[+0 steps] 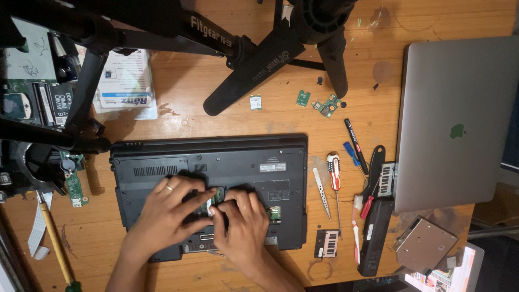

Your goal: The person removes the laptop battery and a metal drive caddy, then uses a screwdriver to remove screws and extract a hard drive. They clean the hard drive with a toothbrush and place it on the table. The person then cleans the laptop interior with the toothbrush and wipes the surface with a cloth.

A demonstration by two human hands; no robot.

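Note:
A black laptop [162, 157] lies upside down on the wooden table [205, 113], its underside facing me. Both hands rest over an open compartment near its middle. My left hand [170, 208], with a ring on one finger, presses its fingers on a green memory module [212, 199]. My right hand [243, 224] sits beside it, fingertips on the same module, next to a small green board [274, 212] in the bay. What lies under the palms is hidden.
A closed silver laptop [457, 121] lies right. Between the laptops lie a red-handled screwdriver [334, 173], tweezers [321, 192], a black pen [355, 143], a black battery [373, 235] and a drive [424, 243]. Tripod legs [254, 65] cross the top. Circuit boards [38, 103] lie left.

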